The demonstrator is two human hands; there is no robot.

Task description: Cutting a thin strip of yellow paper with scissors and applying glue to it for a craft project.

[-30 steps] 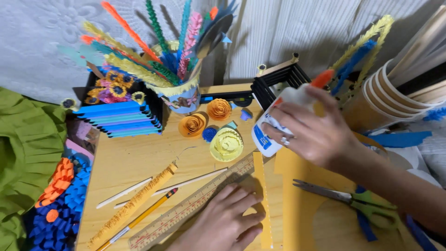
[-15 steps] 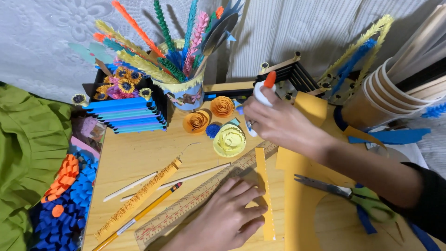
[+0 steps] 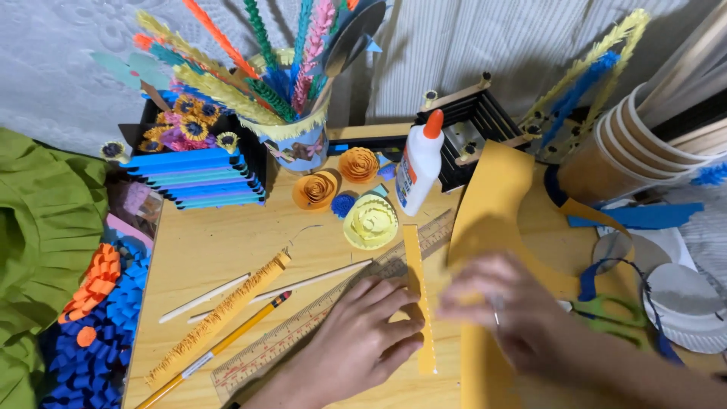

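- The left hand (image 3: 356, 333) lies flat and unclenched on the table (image 3: 219, 250), fingers spread; its grip holds nothing, and the fingertips press on one wooden ruler (image 3: 318, 322) and touch one narrow yellow paper strip (image 3: 420, 295).
- The right hand (image 3: 515, 314) is blurred; it hovers over the big yellow paper sheet (image 3: 492, 197), just right of the strip, and I cannot tell whether its grip is closed on anything.
- The strip lies lengthwise across the ruler, between the two hands.
- One white glue bottle (image 3: 419, 167) with an orange cap stands upright near the table's far edge, apart from both hands.
- Beside the bottle lie three rolled paper flowers: two orange ones (image 3: 337, 178) and one pale yellow (image 3: 371, 222).
- Left of the left hand lie one pencil (image 3: 219, 344), one fringed yellow strip (image 3: 219, 318) and two thin pale sticks (image 3: 204, 298).
- One pair of green-handled scissors (image 3: 613, 318) lies to the right of the right hand.
- One cup (image 3: 299, 140) filled with fringed paper stems stands at the back.
- A stack of paper cups (image 3: 613, 151), perhaps four, lies on its side at the far right.
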